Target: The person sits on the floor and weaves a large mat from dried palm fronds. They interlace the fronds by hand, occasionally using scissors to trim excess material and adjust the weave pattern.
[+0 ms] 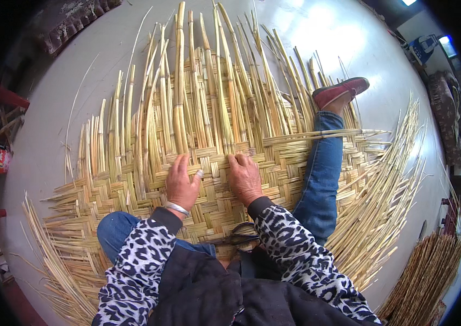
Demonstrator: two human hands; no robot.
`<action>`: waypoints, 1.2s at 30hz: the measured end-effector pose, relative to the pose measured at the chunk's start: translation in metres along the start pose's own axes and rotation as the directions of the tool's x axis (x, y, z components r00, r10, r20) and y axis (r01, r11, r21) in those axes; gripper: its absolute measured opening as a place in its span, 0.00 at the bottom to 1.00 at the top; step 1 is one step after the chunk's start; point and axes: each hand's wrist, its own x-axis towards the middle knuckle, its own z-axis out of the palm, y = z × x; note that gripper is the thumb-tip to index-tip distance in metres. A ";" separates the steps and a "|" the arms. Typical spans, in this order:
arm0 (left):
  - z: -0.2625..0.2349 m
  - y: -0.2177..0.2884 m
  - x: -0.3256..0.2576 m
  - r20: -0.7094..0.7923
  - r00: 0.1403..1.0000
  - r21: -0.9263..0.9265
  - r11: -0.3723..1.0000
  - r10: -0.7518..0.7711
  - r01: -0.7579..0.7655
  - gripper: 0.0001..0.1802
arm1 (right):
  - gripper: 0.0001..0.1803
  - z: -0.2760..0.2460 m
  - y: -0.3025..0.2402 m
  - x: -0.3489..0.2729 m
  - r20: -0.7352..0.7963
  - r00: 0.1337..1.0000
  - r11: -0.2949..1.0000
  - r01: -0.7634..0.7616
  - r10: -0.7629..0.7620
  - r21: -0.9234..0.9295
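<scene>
A large mat of woven flat reed strips (133, 185) lies on the floor under me, with loose strip ends (214, 65) fanning out at the far side and at both edges. My left hand (181, 182) presses flat on the weave, fingers gripping upright strips at the woven edge. My right hand (244, 176) lies beside it, fingers curled over the same edge where a horizontal strip (317, 135) runs to the right. A silver bangle (177, 208) sits on my left wrist.
My right leg in blue jeans (320, 185) stretches across the mat, ending in a red shoe (342, 89). My left knee (114, 228) is bent on the mat. A bundle of reeds (426, 277) lies at the lower right. Grey floor (51, 108) surrounds the mat.
</scene>
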 end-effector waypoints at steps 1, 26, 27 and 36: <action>0.005 0.002 -0.002 -0.014 1.000 0.008 1.000 0.024 -0.024 0.35 | 0.17 0.000 -0.002 0.000 0.022 1.000 0.999 0.004 -0.003 -0.048; -0.001 -0.016 -0.015 0.277 0.960 0.366 0.920 0.036 -0.140 0.31 | 0.27 -0.028 -0.023 -0.089 0.209 0.964 0.974 0.191 -0.163 -0.124; -0.003 -0.016 -0.014 0.297 0.954 0.366 0.918 0.037 -0.149 0.31 | 0.28 -0.029 -0.024 -0.091 0.210 0.963 0.972 0.196 -0.167 -0.130; -0.012 0.002 -0.044 0.287 0.955 0.309 0.936 0.079 -0.170 0.32 | 0.26 -0.121 0.032 -0.110 0.030 0.999 0.954 -0.018 0.028 -0.300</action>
